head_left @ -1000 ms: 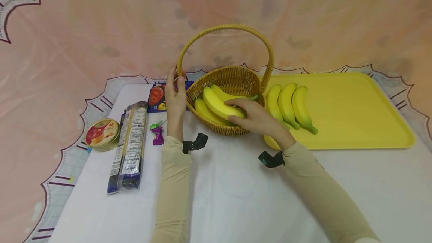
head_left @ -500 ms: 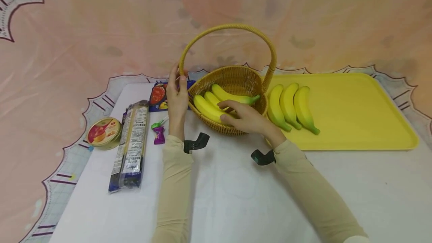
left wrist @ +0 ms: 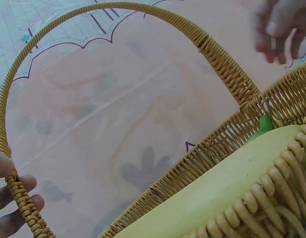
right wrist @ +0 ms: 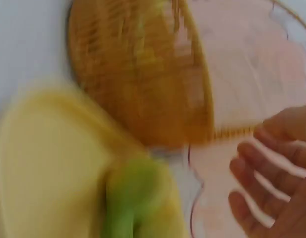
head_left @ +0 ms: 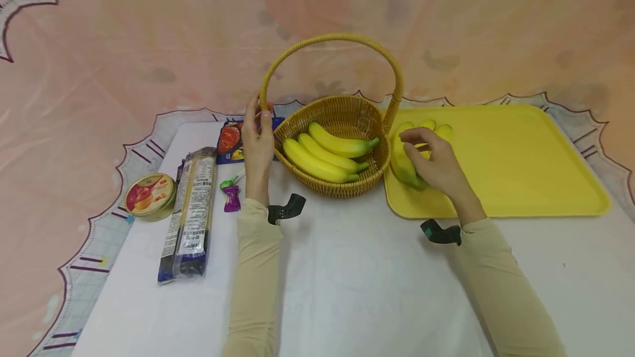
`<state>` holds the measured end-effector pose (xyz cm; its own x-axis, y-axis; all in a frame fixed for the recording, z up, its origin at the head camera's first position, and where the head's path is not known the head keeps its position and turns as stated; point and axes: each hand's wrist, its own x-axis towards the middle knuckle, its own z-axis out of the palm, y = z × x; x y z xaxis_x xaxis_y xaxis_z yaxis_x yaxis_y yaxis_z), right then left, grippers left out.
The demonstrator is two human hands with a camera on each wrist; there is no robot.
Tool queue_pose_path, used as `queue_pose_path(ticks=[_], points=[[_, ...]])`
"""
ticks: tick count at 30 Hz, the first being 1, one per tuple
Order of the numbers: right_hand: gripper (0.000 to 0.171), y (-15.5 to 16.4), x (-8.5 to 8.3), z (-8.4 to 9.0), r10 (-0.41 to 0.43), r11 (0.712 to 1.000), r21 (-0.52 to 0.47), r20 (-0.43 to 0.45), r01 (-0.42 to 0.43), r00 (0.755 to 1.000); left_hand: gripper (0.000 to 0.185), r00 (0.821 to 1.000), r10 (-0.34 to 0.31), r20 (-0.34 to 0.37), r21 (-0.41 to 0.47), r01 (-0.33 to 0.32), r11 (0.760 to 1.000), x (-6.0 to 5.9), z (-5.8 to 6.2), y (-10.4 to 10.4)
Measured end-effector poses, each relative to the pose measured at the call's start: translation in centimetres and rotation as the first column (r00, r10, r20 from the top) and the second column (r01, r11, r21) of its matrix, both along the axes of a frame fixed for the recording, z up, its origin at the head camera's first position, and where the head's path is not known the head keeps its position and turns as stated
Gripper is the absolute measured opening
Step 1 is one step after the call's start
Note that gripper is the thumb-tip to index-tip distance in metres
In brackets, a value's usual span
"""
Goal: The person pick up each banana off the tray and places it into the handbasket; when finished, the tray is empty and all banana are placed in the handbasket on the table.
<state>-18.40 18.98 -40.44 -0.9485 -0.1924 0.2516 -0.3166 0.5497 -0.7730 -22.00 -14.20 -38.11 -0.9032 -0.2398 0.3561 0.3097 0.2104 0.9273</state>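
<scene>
A wicker basket (head_left: 347,190) with a tall hooped handle (head_left: 333,37) holds three yellow bananas (head_left: 317,163) lying side by side. My left hand (head_left: 258,147) grips the left foot of the handle, thumb on the near side; in the left wrist view the fingers (left wrist: 18,218) wrap it from behind. To the right of the basket, my right hand (head_left: 437,160) is over the tray bananas (head_left: 403,158), overlapping them in the head view. Its fingers are loosely bent with nothing between them. A blurred green banana tip (right wrist: 133,193) shows in the right wrist view, apart from the hand.
The yellow tray (head_left: 526,164) lies right of the basket. On the left are a round tin (head_left: 150,196), a long plastic-wrapped package (head_left: 190,214), a purple-wrapped candy (head_left: 231,198), a green lollipop (head_left: 229,183) and a dark blue packet (head_left: 229,142). A printed cloth hangs behind.
My right hand has let go of a banana, now lying in the basket with two others, and moved right over the tray bananas. The left hand has stayed at the handle.
</scene>
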Motion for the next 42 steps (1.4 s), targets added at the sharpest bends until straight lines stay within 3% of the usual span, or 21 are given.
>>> queue_pose_path(ticks=[4, 6, 12, 19, 22, 28, 31, 37, 42], points=[[0.041, 3.1, 0.2, -0.6, -0.121, 0.99, 0.086, 0.072, 0.115, 0.99, 0.043, 1.0, 0.005, -0.002, 0.0, -0.005, 1.0, -0.1, 0.0, -0.1], [0.05, 4.3, 0.4, -0.9, -0.15, 0.982, 0.133, 0.122, 0.133, 0.981, 0.043, 1.0, 0.004, -0.003, 0.004, -0.004, 1.0, 0.0, 0.1, 0.0], [0.076, 6.8, 0.6, -2.1, -0.146, 0.97, 0.23, 0.292, 0.079, 0.945, 0.043, 1.0, -0.008, 0.028, 0.027, 0.007, 1.0, 1.0, 1.3, 0.5], [0.077, 7.9, 0.9, -2.0, -0.152, 0.956, 0.291, 0.4, 0.031, 0.904, 0.043, 0.999, 0.008, -0.033, 0.0, -0.008, 1.0, -0.2, -0.1, 0.0], [0.072, 8.4, 1.7, -1.7, -0.141, 0.961, 0.273, 0.388, 0.033, 0.911, 0.044, 0.999, 0.002, -0.036, -0.005, -0.002, 1.0, -0.3, -0.2, 0.0], [0.061, 8.4, 3.6, -0.8, -0.086, 0.973, 0.227, 0.26, 0.026, 0.962, 0.045, 1.0, 0.001, 0.0, -0.006, -0.001, 1.0, -0.2, -0.1, -0.2], [0.055, 7.9, 4.7, 0.0, -0.072, 0.973, 0.229, 0.209, 0.023, 0.975, 0.045, 1.0, 0.003, -0.003, -0.008, -0.003, 1.0, -0.1, 0.0, -0.2], [0.048, 6.6, 6.8, 1.3, -0.003, 0.975, 0.22, 0.114, -0.022, 0.994, 0.044, 1.0, -0.004, -0.01, -0.027, 0.003, 1.0, -0.1, -0.2, 0.0], [0.045, 4.5, 7.1, 2.3, 0.1, 0.969, 0.217, 0.081, -0.115, 0.992, 0.044, 1.0, 0.005, -0.015, -0.026, -0.005, 1.0, 0.0, -0.1, 0.0]])
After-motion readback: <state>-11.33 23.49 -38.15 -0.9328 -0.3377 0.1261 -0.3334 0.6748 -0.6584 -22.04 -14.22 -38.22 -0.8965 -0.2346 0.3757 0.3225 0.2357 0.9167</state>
